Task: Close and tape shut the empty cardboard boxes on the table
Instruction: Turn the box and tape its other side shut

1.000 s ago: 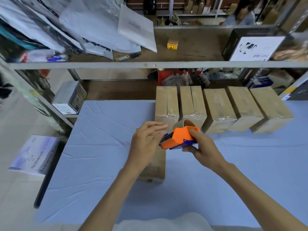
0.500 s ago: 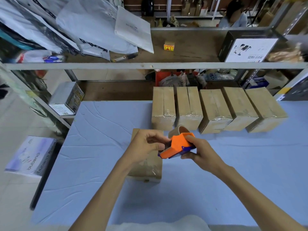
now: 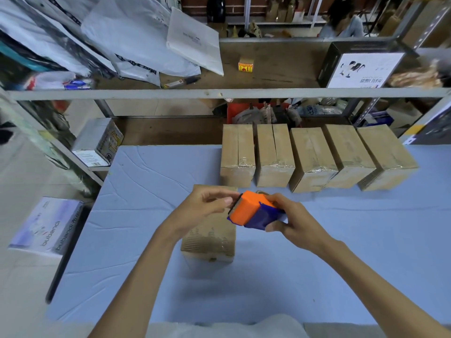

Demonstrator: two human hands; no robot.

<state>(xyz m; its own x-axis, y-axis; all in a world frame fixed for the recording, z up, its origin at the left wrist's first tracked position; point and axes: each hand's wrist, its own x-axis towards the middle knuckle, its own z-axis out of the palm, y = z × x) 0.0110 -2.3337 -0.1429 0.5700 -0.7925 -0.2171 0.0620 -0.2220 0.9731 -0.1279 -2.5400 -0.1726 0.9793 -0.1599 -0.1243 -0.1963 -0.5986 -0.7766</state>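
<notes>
Gripping tape dispenser (image 3: 253, 212) in your right hand (image 3: 292, 223), fingers curled round it; left hand (image 3: 202, 208) fingertips pinch its left edge. Cardboard box (image 3: 210, 237) lies on table (image 3: 146, 215) beneath left fingers.

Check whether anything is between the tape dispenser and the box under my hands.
Only the left hand, pinching the front edge of the tape dispenser in the right hand, is over the near box. Nothing else visible.
</notes>
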